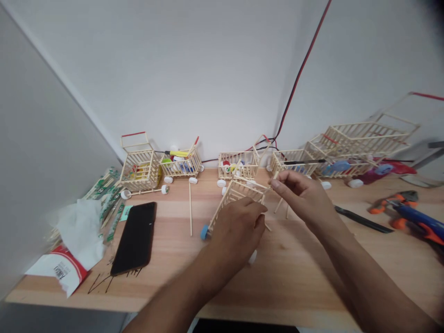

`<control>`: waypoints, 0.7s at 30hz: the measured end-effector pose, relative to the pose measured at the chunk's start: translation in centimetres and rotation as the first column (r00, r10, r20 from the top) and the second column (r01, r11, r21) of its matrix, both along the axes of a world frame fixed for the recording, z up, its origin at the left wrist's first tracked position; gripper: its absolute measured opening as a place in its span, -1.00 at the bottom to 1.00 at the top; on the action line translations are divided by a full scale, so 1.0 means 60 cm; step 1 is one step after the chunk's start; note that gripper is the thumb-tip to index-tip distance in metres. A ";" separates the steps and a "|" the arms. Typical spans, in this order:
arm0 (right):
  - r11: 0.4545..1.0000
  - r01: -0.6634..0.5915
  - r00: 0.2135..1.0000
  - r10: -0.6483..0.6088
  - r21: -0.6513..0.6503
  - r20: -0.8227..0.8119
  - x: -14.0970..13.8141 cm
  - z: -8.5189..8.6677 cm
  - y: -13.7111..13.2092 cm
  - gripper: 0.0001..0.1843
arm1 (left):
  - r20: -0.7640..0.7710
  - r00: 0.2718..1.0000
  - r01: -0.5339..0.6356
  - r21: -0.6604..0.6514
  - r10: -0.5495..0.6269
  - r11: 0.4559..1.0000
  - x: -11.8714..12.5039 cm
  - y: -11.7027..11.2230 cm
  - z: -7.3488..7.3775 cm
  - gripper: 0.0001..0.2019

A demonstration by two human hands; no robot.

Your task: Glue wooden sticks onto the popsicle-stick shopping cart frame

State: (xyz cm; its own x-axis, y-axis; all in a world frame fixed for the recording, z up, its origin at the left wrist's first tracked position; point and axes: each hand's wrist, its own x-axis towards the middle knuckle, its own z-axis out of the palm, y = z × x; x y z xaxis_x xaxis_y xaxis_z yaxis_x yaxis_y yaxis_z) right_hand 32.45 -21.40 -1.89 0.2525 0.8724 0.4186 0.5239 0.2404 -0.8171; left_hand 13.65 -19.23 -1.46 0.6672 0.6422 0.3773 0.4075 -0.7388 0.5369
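Observation:
In the middle of the table is a small shopping cart [227, 198] made of thin wooden sticks. A blue bottle-cap wheel [204, 232] shows at its near left corner, and a white wheel [253, 257] peeks out below my hand. My left hand [239, 226] is closed over the near side of the cart, and it hides much of the basket. At the cart's far right corner, my right hand [301, 192] pinches a short wooden stick [276, 175] between thumb and forefinger. A loose stick [190, 210] lies to the left of the cart.
Several finished-looking stick carts [138, 169] line the wall. On the left lie a phone [135, 238], wrapped sticks [110, 199], tissue [81, 229] and a torn packet [65, 268]. On the right are a black flat tool [364, 219], orange-handled pliers [381, 203] and a blue tool [419, 221].

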 end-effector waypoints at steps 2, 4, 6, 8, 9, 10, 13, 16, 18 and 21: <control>1.000 0.001 1.000 -0.001 0.004 0.003 0.001 -0.001 0.001 -0.70 | -0.002 1.000 0.003 0.002 -0.003 1.000 0.000 0.000 0.000 -0.78; 1.000 0.006 1.000 -0.006 0.005 -0.001 0.001 -0.002 0.002 -0.70 | -0.002 1.000 0.004 0.008 -0.004 1.000 0.000 0.001 0.000 -0.78; 1.000 0.005 1.000 -0.005 0.004 -0.017 -0.001 -0.001 0.002 -0.70 | -0.004 1.000 0.002 0.013 -0.002 1.000 0.000 0.002 -0.001 -0.78; 1.000 -0.001 0.999 0.001 0.001 -0.054 -0.004 0.001 0.002 -0.70 | -0.001 1.000 0.001 0.011 -0.001 1.000 0.000 0.002 -0.002 -0.78; 1.000 -0.003 0.997 0.003 -0.002 -0.076 -0.005 0.002 0.002 -0.70 | 0.002 1.000 0.002 0.011 -0.002 1.000 0.000 0.002 -0.003 -0.78; 1.000 -0.005 0.995 0.004 -0.008 -0.098 -0.007 0.003 0.002 -0.70 | 0.004 1.000 0.002 0.010 -0.002 1.000 0.000 0.002 -0.003 -0.78; 1.000 0.007 0.992 -0.009 -0.019 -0.126 -0.010 0.003 0.000 -0.70 | 0.001 1.000 0.001 0.009 -0.001 1.000 0.001 0.003 -0.003 -0.78; 1.000 0.024 0.992 -0.026 -0.015 -0.127 -0.011 0.000 -0.001 -0.69 | -0.005 1.000 -0.001 0.005 0.001 1.000 0.001 0.002 -0.002 -0.78; 1.000 0.026 0.990 -0.028 -0.015 -0.139 -0.010 -0.003 -0.001 -0.68 | -0.001 1.000 -0.001 0.006 0.001 1.000 0.001 0.002 -0.001 -0.78; 0.999 0.028 0.989 -0.030 -0.021 -0.145 -0.009 -0.006 0.000 -0.68 | 0.008 1.000 0.000 0.010 0.000 1.000 0.000 0.002 -0.003 -0.78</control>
